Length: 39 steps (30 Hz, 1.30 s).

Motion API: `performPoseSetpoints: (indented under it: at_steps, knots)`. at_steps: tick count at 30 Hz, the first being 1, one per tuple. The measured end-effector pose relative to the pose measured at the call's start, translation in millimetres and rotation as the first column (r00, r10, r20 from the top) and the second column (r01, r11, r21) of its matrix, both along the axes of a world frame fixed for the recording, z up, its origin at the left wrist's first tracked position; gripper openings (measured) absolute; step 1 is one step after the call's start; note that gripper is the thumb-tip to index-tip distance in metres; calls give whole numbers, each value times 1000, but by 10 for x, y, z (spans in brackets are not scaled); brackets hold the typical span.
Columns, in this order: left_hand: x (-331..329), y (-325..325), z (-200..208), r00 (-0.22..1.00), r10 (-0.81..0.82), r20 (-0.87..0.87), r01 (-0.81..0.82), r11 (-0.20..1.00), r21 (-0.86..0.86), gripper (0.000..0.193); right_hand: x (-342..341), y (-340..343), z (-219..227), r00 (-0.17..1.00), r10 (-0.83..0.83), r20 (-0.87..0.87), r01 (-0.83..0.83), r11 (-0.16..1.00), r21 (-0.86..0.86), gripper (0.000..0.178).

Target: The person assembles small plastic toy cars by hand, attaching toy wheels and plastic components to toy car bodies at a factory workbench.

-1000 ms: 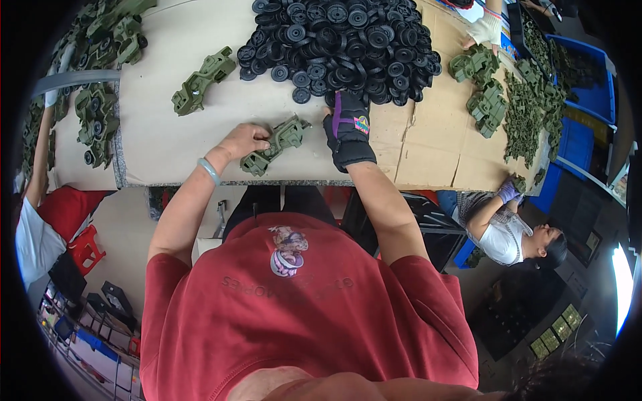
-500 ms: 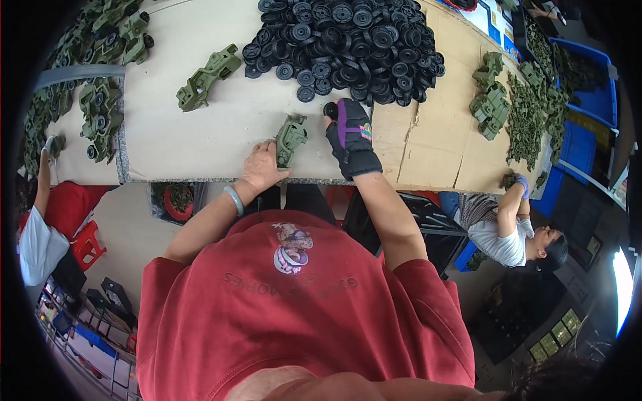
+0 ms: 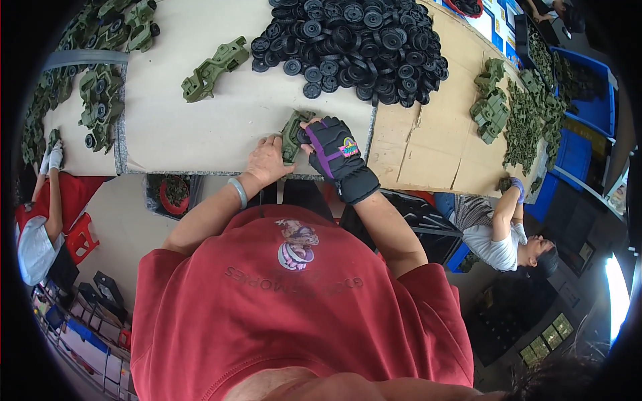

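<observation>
Near the table's front edge lies a green plastic toy vehicle body [image 3: 291, 136]. My left hand [image 3: 268, 162], bare, grips its near left side with the fingers closed. My right hand [image 3: 334, 152], in a black and purple fingerless glove, has its fingertips closed on a black toy wheel [image 3: 303, 136] and holds it against the body's right side. Part of the wheel is hidden by the fingers. Farther off to the left, another green vehicle body [image 3: 212, 69] lies on the table apart from both hands.
A big heap of black wheels [image 3: 354, 47] covers the back middle. Green vehicles with wheels [image 3: 100, 107] stand at the left. Green parts [image 3: 525, 127] and two vehicle bodies [image 3: 489, 113] lie on the right cardboard [image 3: 428, 134]. Co-workers sit at the left [image 3: 40, 234] and right [image 3: 498, 234].
My right hand has moved left and nearer from beside the wheel heap, bringing a wheel against the toy vehicle body. My left hand still holds the body.
</observation>
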State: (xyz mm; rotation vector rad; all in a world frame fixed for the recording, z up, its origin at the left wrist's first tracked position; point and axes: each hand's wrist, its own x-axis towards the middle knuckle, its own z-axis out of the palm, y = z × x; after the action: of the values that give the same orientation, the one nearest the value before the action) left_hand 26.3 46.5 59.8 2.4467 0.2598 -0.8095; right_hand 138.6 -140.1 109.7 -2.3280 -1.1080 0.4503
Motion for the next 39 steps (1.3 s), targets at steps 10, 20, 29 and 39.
performPoseSetpoints:
  at_steps: [10,20,29,39]
  knots:
    - [14,22,0,1000,18,-3,-18,999,-40,88,183,541,-109,978,-108,178,73,979,191,47]
    - [-118,58,-297,999,-39,18,41,995,-89,95,239,941,-199,982,-126,141,126,992,12,25]
    - [-267,-45,-521,941,30,338,-7,998,-69,103,331,877,69,886,452,107,-421,879,-224,23]
    - [-243,-261,-388,538,776,-328,-757,274,-593,93,520,383,-500,930,-349,116,342,937,75,30]
